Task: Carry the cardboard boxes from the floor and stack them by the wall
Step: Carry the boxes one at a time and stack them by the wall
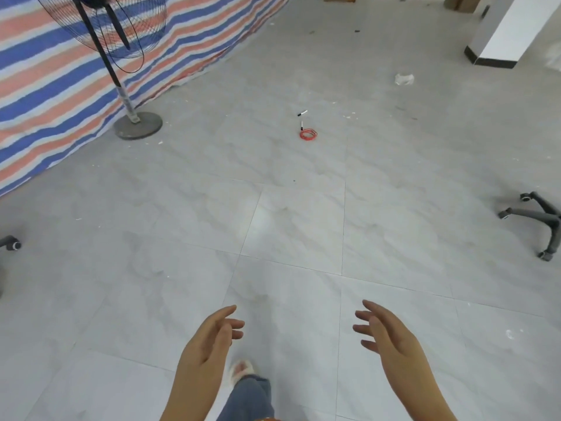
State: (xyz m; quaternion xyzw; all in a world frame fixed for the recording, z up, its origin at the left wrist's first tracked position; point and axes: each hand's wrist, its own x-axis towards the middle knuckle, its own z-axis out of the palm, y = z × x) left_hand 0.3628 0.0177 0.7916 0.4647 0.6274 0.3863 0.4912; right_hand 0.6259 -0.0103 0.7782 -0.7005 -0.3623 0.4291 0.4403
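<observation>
**Both hands empty, the boxes far ahead at the top of the view**

The person walks over the grey tiled floor (pixel 297 226) with both hands raised in front of the body. The left hand (pixel 209 338) and the right hand (pixel 385 332) face each other, palms turned inward, with a clear gap between them. The fingers of both hands are relaxed and only slightly bent. They hold nothing and touch nothing.

No cardboard box lies near the hands. The only brown shapes that may be boxes (pixel 463 3) stand at the top edge, to the right and far ahead, beside the white pillar (pixel 504 31). They are cut off by the frame, so their long axis cannot be told. The right hand is on their side, but both hands are well apart from them.

Between the hands and that corner lie a red wire coil (pixel 308 134) and two markers (pixel 302 113). A chair base (pixel 537 218) stands to the right. It seems the person must first walk forward and to the right.
</observation>
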